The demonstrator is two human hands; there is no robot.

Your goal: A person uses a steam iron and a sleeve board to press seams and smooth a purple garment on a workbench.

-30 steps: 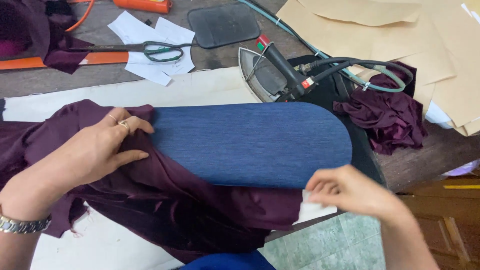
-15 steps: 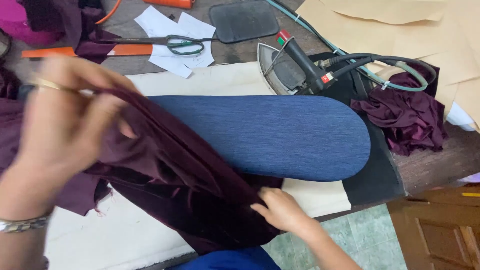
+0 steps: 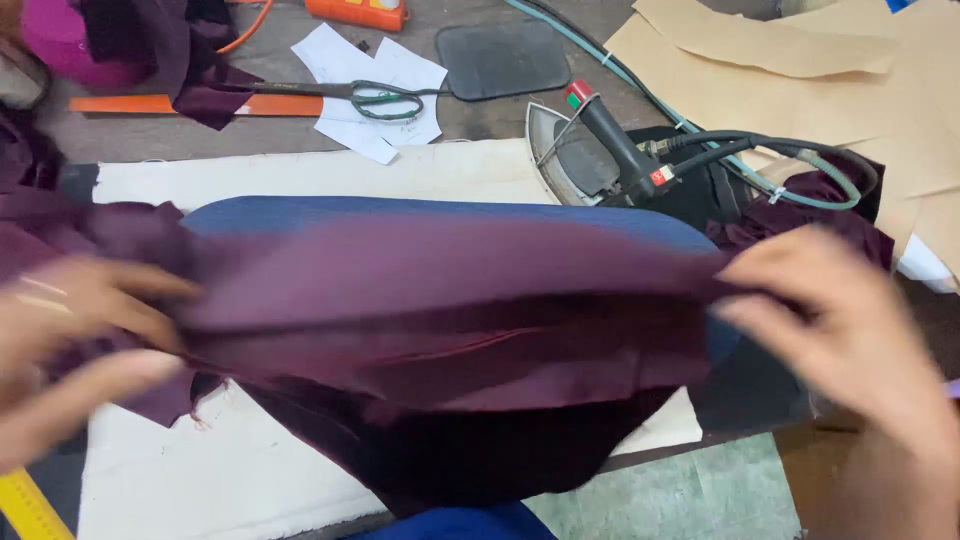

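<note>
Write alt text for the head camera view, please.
Two hands, left hand and right hand, stretch maroon fabric over a blue pressing board. A steam iron and scissors lie behind.

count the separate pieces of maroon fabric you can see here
3. One large maroon piece stretched over the blue pressing board between the left hand and right hand; one scrap top left by the scissors; one bundle right of the iron. More may be hidden.
</note>
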